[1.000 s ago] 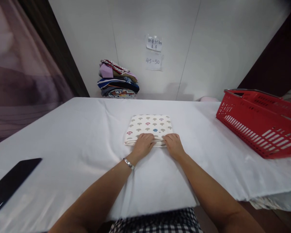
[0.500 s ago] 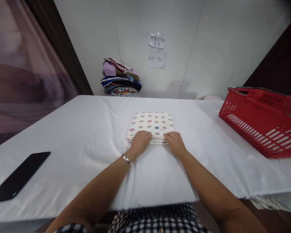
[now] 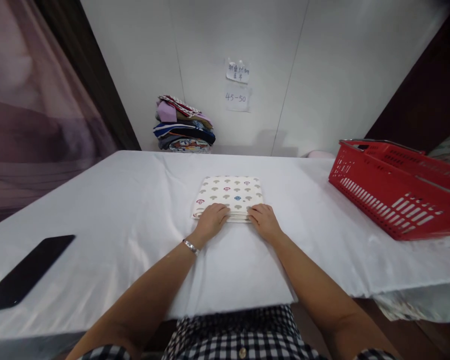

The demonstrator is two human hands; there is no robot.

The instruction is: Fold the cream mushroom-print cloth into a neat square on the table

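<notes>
hands [image 3: 237, 223] on folded cloth [image 3: 228, 194]

Little moves between the earlier pictures and now. The left hand [image 3: 211, 220] and the right hand [image 3: 261, 220] rest a touch nearer on the near edge of the folded cream cloth printed with small mushrooms [image 3: 228, 195], with a slightly wider strip of that edge showing between them than a second ago. The head camera tips up and back down, so the cloth sits a shade lower in view than half a second ago and more checked shirt shows below it.
</notes>
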